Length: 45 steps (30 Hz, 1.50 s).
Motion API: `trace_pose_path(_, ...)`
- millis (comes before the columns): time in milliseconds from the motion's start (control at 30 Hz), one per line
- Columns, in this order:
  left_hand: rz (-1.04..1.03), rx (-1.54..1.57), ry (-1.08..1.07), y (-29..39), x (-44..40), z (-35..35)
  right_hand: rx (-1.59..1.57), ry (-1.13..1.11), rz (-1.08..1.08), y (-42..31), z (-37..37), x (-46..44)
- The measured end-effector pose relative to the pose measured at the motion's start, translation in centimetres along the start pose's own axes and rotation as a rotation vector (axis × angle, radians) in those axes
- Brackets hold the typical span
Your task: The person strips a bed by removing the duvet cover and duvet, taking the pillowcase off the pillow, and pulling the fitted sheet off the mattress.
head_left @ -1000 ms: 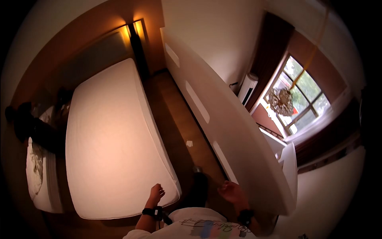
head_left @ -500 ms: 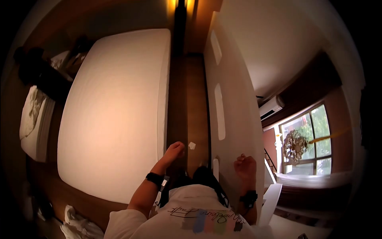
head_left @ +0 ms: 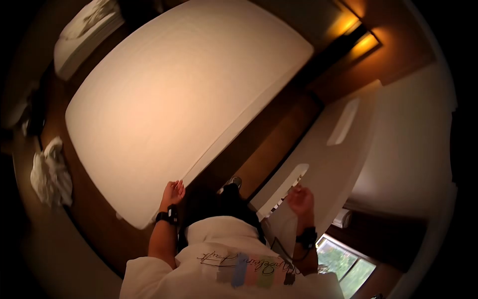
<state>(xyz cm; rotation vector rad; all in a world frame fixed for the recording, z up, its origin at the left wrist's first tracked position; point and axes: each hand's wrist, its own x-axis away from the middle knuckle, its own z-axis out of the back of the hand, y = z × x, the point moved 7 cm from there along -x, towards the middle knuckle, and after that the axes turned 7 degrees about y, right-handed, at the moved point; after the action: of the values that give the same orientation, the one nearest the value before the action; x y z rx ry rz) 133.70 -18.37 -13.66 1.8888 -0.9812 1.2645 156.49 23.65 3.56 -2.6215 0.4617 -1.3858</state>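
Note:
A large bed mattress (head_left: pixel 169 99) in a smooth white cover spreads over the upper left and middle of the view. My left hand (head_left: pixel 174 192) is at its near side edge, fingers curled in, with no object showing in it; whether it touches the cover I cannot tell. My right hand (head_left: pixel 301 200) is held up on the other side of my body, fingers also curled and nothing visible in them. It appears in front of a pale low partition (head_left: pixel 333 169) with long slots. Both wrists wear dark bands.
A narrow strip of brown floor (head_left: pixel 259 149) runs between mattress and partition, where my shoe (head_left: pixel 236 181) shows. White crumpled cloth (head_left: pixel 52 174) lies at the left. Another white bed (head_left: pixel 87 37) stands top left. A lamp (head_left: pixel 366 45) glows top right; a window (head_left: pixel 343 264) is lower right.
My view has turned left, so the mattress now slants across it and the window has dropped lower right. My left hand has come nearer my body. Both hands stay curled.

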Motion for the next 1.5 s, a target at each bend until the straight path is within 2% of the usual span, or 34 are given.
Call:
trace_pose_path(67, -0.026, 0.047, 0.062, 0.4, -0.4, 0.3, 0.040, -0.025, -0.082, -2.8, -4.9, -3.9)
trace_pose_path(167, -0.047, 0.148, 0.120, 1.2, -1.7, 1.9, 0.098, -0.090, -0.153, -3.0, -11.5, -9.1)
trace_pose_path(200, -0.047, 0.202, 0.148, -1.4, -1.4, 3.5, 0.110, -0.128, -0.147, -3.6, -11.1, -8.2)
trace_pose_path(233, -0.035, 0.239, 0.184, -1.9, -1.9, 5.2, 0.115, -0.128, -0.154, -2.6, -11.7, -8.1)
trace_pose_path(300, -0.037, 0.265, 0.117, -1.9, -5.0, 6.8, 0.137, -0.092, -0.175, -0.9, -14.8, -9.7)
trace_pose_path(367, 0.063, 0.373, 0.168, -2.6, -7.9, 8.0, 0.136, -0.049, -0.199, 0.9, -16.4, -11.1)
trace_pose_path(433, 0.023, 0.370, 0.320, -3.9, -9.0, 9.0, 0.220, 0.075, -0.219, 1.5, -15.9, -12.9)
trace_pose_path(500, 0.127, 0.524, 0.320, -4.0, -9.0, 10.4, 0.347, 0.093, -0.218, 2.8, -16.0, -15.2)
trace_pose_path(567, 0.018, 0.239, 0.373, -3.4, -7.7, 10.7, 0.595, 0.229, -0.150, 2.9, -15.9, -17.7)
trace_pose_path(700, 0.146, 0.287, 0.482, -3.9, -4.4, 8.6, 0.842, 0.256, -0.209, 1.6, -16.1, -24.2)
trace_pose_path(733, 0.152, 0.309, 0.485, -4.1, -4.5, 8.1, 0.863, 0.255, -0.216, 1.9, -16.9, -25.4)
trace_pose_path(800, -0.057, 0.235, 0.434, -3.2, -5.4, 6.3, 1.101, 0.309, -0.224, 2.2, -18.0, -28.2)
trace_pose_path(900, 0.030, 0.401, 0.430, -4.3, -7.6, 3.6, 1.336, 0.407, -0.281, 3.5, -16.1, -33.2)
trace_pose_path(967, -0.015, 0.430, 0.449, -4.4, -8.0, 0.0, 1.424, 0.407, -0.278, 2.8, -14.9, -37.5)
trace_pose_path(1033, -0.115, 0.538, 0.324, -4.1, -9.4, -1.6, 1.470, 0.373, -0.304, 3.3, -14.0, -41.7)
trace_pose_path(1067, -0.136, 0.562, 0.403, -4.2, -9.4, -2.1, 1.491, 0.491, -0.172, 3.6, -15.2, -41.7)
trace_pose_path(1100, -0.159, 0.580, 0.486, -4.3, -9.2, -2.7, 1.502, 0.506, -0.201, 3.3, -14.6, -43.8)
trace_pose_path(1133, -0.119, 0.709, 0.537, -4.4, -9.6, 1.1, 1.606, 0.415, -0.180, 5.1, -13.0, -45.8)
trace_pose_path(1167, -0.107, 0.706, 0.556, -4.3, -9.3, 0.8, 1.700, 0.317, -0.164, 6.0, -13.6, -46.1)
trace_pose_path(1233, -0.030, 0.849, 0.947, -4.6, -8.0, 1.9, 1.546, 0.487, -0.128, 7.0, -15.8, -43.5)
trace_pose_path(1267, -0.014, 0.848, 0.915, -5.0, -8.0, 2.1, 1.544, 0.538, -0.097, 6.9, -15.6, -43.1)
trace_pose_path(1400, -0.065, 0.849, 0.816, -5.0, -7.5, 2.6, 1.588, 0.494, -0.095, 7.4, -15.5, -41.8)
trace_pose_path(1467, -0.047, 0.839, 0.674, -5.1, -8.5, 2.7, 1.566, 0.405, -0.383, 6.8, -11.1, -44.6)
trace_pose_path(1500, -0.047, 0.840, 0.675, -5.2, -8.6, 3.0, 1.567, 0.405, -0.384, 6.3, -9.9, -46.0)
